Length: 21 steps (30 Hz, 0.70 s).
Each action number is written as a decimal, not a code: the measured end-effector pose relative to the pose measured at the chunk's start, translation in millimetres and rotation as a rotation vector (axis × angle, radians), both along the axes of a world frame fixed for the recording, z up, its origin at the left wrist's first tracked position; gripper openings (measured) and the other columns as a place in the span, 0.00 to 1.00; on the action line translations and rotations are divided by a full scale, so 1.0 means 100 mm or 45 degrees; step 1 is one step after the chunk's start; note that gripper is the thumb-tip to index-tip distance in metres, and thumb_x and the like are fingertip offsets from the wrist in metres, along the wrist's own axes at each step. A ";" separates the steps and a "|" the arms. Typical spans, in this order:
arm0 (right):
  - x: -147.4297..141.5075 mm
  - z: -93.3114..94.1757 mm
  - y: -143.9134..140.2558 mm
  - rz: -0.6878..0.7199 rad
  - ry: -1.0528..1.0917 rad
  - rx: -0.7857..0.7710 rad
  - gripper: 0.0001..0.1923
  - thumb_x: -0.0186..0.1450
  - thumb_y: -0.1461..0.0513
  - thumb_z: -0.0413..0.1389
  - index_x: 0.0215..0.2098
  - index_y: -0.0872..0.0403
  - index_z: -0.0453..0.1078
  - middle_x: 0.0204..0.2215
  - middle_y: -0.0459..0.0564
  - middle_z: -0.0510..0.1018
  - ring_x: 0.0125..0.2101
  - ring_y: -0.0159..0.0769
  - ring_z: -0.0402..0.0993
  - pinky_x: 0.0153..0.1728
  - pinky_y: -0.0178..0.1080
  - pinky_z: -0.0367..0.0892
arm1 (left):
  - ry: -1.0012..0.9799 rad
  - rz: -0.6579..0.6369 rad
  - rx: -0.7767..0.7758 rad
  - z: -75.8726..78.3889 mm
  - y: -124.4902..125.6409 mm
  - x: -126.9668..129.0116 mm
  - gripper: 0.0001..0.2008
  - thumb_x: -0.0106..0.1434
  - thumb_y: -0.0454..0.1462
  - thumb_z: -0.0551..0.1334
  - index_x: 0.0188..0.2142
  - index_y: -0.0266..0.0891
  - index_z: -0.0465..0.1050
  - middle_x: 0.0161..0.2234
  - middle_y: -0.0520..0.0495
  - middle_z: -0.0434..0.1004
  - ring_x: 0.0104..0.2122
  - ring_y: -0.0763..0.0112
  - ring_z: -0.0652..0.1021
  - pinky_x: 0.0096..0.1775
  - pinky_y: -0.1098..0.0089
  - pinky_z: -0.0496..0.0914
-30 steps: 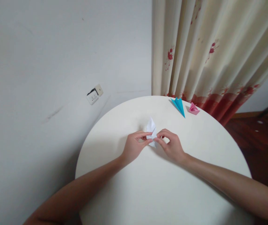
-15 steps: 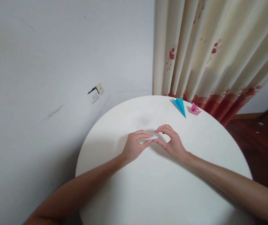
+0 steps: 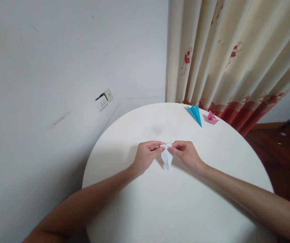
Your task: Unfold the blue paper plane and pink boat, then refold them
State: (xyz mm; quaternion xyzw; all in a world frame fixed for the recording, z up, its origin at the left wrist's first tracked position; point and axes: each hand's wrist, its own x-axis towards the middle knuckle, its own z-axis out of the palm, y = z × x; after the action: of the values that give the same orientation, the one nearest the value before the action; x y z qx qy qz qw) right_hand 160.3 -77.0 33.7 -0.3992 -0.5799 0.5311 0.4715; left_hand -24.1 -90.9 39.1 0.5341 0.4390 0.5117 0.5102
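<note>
A small piece of folded white paper (image 3: 167,160) hangs between my two hands, its pointed end toward me and its wide edge away from me. My left hand (image 3: 147,154) pinches the upper left corner between thumb and fingers. On the other side, my right hand (image 3: 187,152) grips the upper right corner the same way, thumb on the near face. The fingertips behind the paper are partly hidden. Both hands are over the middle of the round white table (image 3: 134,209).
Near the far right edge of the table lie a blue paper plane (image 3: 195,115) and a pink folded paper boat (image 3: 211,118). A cream curtain (image 3: 210,67) with red flowers hangs behind them. On the wall to the left is a power socket (image 3: 101,102).
The white paper has turned from edge-on to face me, its point now downward. My right fingers, apart before, have closed on its right corner.
</note>
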 end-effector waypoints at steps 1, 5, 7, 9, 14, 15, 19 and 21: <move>0.00 0.00 0.00 0.000 0.009 -0.026 0.18 0.54 0.48 0.66 0.26 0.56 0.77 0.22 0.46 0.76 0.25 0.33 0.67 0.28 0.36 0.61 | -0.006 0.011 -0.019 0.00 0.00 0.01 0.17 0.52 0.43 0.74 0.38 0.34 0.81 0.34 0.41 0.84 0.33 0.64 0.82 0.38 0.68 0.75; -0.01 0.01 0.00 -0.009 0.008 -0.042 0.18 0.55 0.49 0.65 0.26 0.56 0.78 0.23 0.47 0.77 0.24 0.33 0.67 0.28 0.36 0.62 | 0.012 -0.017 -0.060 0.03 -0.01 0.02 0.18 0.52 0.44 0.74 0.39 0.34 0.81 0.34 0.42 0.84 0.33 0.64 0.81 0.39 0.68 0.74; 0.00 0.00 0.00 0.003 -0.021 -0.030 0.17 0.55 0.50 0.65 0.25 0.56 0.77 0.22 0.47 0.77 0.24 0.32 0.67 0.27 0.36 0.61 | 0.090 -0.091 -0.045 0.06 -0.01 0.01 0.16 0.56 0.46 0.71 0.35 0.34 0.81 0.32 0.44 0.83 0.32 0.66 0.80 0.37 0.69 0.72; 0.00 -0.02 -0.01 0.037 -0.086 -0.004 0.17 0.56 0.50 0.64 0.24 0.56 0.76 0.21 0.47 0.76 0.23 0.32 0.66 0.25 0.35 0.60 | 0.210 -0.175 -0.029 0.08 0.00 -0.02 0.17 0.60 0.48 0.67 0.30 0.34 0.81 0.28 0.46 0.82 0.29 0.67 0.78 0.33 0.70 0.70; 0.00 -0.02 -0.03 0.087 -0.292 0.108 0.18 0.59 0.50 0.61 0.22 0.56 0.75 0.18 0.45 0.72 0.21 0.29 0.61 0.21 0.34 0.54 | 0.321 -0.332 -0.068 0.08 0.06 -0.10 0.18 0.59 0.49 0.67 0.31 0.33 0.83 0.28 0.44 0.82 0.28 0.67 0.78 0.31 0.70 0.68; 0.00 -0.02 -0.03 0.085 -0.307 0.111 0.18 0.59 0.50 0.61 0.22 0.56 0.75 0.18 0.45 0.71 0.21 0.29 0.60 0.21 0.34 0.54 | 0.318 -0.329 -0.073 0.07 0.07 -0.11 0.18 0.58 0.48 0.68 0.32 0.34 0.83 0.29 0.43 0.83 0.29 0.66 0.78 0.32 0.70 0.69; -0.01 -0.04 -0.01 0.064 -0.263 0.059 0.19 0.59 0.48 0.62 0.24 0.56 0.76 0.20 0.46 0.74 0.22 0.31 0.63 0.22 0.34 0.56 | 0.266 -0.265 -0.087 0.06 0.09 -0.11 0.16 0.55 0.47 0.71 0.32 0.34 0.83 0.30 0.43 0.83 0.29 0.65 0.78 0.34 0.69 0.70; 0.00 -0.03 0.01 0.044 -0.214 0.054 0.21 0.60 0.47 0.61 0.25 0.56 0.76 0.21 0.47 0.75 0.23 0.32 0.65 0.24 0.35 0.59 | 0.176 -0.206 -0.105 0.05 0.11 -0.10 0.17 0.55 0.48 0.71 0.32 0.34 0.82 0.30 0.43 0.83 0.30 0.65 0.79 0.36 0.67 0.72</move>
State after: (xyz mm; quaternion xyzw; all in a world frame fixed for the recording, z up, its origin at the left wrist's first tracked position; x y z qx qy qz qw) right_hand 160.1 -75.8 30.8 -0.4221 -0.6355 0.4913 0.4202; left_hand -33.8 -80.1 43.8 0.5801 0.4494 0.4124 0.5399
